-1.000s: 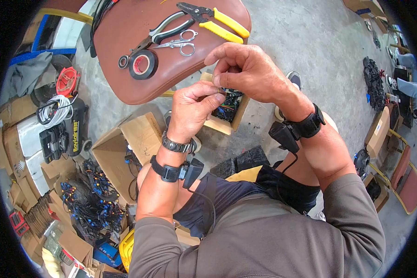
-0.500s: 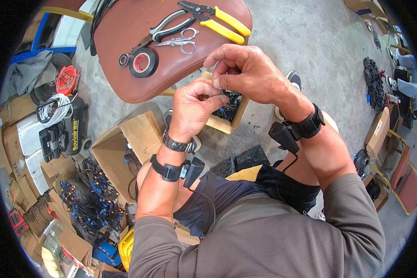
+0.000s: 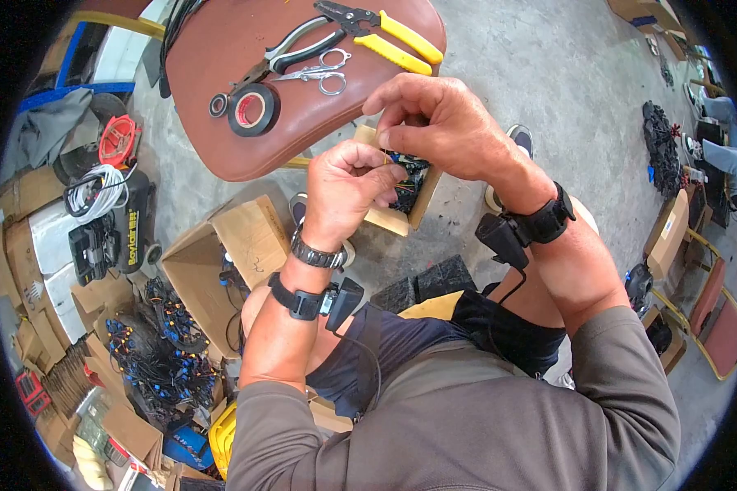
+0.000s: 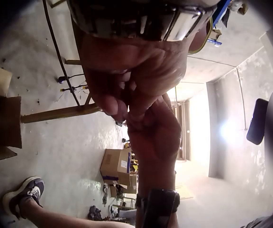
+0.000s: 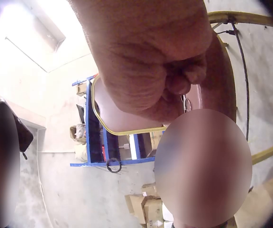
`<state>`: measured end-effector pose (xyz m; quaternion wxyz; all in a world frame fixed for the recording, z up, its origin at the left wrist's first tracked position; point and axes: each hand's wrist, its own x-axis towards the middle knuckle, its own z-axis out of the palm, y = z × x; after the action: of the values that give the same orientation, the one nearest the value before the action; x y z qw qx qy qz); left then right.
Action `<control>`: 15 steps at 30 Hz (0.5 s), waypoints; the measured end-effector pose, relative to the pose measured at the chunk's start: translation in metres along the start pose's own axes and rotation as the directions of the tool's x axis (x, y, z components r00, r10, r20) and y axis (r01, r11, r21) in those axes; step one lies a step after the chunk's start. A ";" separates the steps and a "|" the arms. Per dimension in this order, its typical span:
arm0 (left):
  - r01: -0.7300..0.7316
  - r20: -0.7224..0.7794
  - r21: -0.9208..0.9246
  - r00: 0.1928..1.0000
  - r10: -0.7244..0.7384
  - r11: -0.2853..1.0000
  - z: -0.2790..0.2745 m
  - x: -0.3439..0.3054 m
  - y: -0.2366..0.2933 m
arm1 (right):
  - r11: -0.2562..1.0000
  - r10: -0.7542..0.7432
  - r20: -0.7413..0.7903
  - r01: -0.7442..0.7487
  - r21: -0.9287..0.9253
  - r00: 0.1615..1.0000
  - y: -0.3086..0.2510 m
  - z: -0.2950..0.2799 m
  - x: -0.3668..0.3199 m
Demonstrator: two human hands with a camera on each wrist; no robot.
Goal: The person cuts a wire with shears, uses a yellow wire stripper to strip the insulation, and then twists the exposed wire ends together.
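Note:
In the head view, the left hand (image 3: 345,195) pinches between thumb and curled forefinger just left of and below the right hand (image 3: 446,135). The right hand's thumb and forefinger pinch a thin strand, probably a wire (image 3: 386,155), that spans the small gap to the left fingers; its ends are hidden. Seen from the left wrist, the left hand (image 4: 136,66) and right hand (image 4: 155,135) meet at the fingertips. The right wrist view shows the back of the right hand (image 5: 146,57) with curled fingers. Below both hands lies an open box (image 3: 389,219) of dark wires.
On the brown seat (image 3: 196,139) lie black tape (image 3: 267,124), a smaller ring (image 3: 219,106), scissors (image 3: 329,83), grey-black pliers (image 3: 303,53) and yellow-handled strippers (image 3: 397,53). A cardboard box (image 3: 258,241) and tangled cables (image 3: 160,360) are at left. Shoes flank the small box.
The left hand has shifted slightly right, and its thumb tip now sits a little farther from the right fingertips. The right hand has barely moved.

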<state>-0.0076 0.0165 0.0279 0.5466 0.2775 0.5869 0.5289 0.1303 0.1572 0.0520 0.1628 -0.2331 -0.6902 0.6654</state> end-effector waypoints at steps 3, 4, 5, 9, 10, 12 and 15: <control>-0.020 0.019 -0.050 1.000 0.021 0.999 -0.001 0.001 -0.002 | 1.000 0.007 -0.013 -0.006 0.016 1.000 0.001 -0.001 0.001; -0.017 0.019 -0.064 1.000 0.019 0.998 0.000 0.001 -0.001 | 1.000 0.012 -0.013 -0.012 0.023 1.000 0.001 -0.002 0.001; -0.010 0.031 -0.064 0.999 0.012 0.998 -0.001 0.000 -0.001 | 1.000 0.012 -0.014 -0.011 0.028 1.000 0.002 -0.002 0.002; 0.006 0.059 -0.043 0.998 -0.004 0.999 -0.003 -0.001 0.001 | 0.999 0.009 -0.017 -0.009 0.044 1.000 0.003 -0.004 0.001; 0.006 0.061 -0.032 0.998 -0.004 0.999 -0.003 -0.001 0.001 | 0.999 0.009 -0.017 -0.008 0.046 1.000 0.003 -0.005 0.001; -0.016 0.078 0.041 0.997 0.013 0.999 -0.005 0.001 0.000 | 1.000 0.012 -0.008 -0.012 0.026 1.000 0.001 -0.004 0.001; -0.015 0.065 0.103 0.998 0.009 0.995 -0.005 0.000 0.003 | 0.999 0.010 0.004 -0.010 0.033 1.000 0.002 -0.003 0.000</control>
<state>-0.0130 0.0157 0.0304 0.5472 0.3259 0.5937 0.4918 0.1316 0.1597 0.0503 0.1622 -0.2324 -0.6782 0.6781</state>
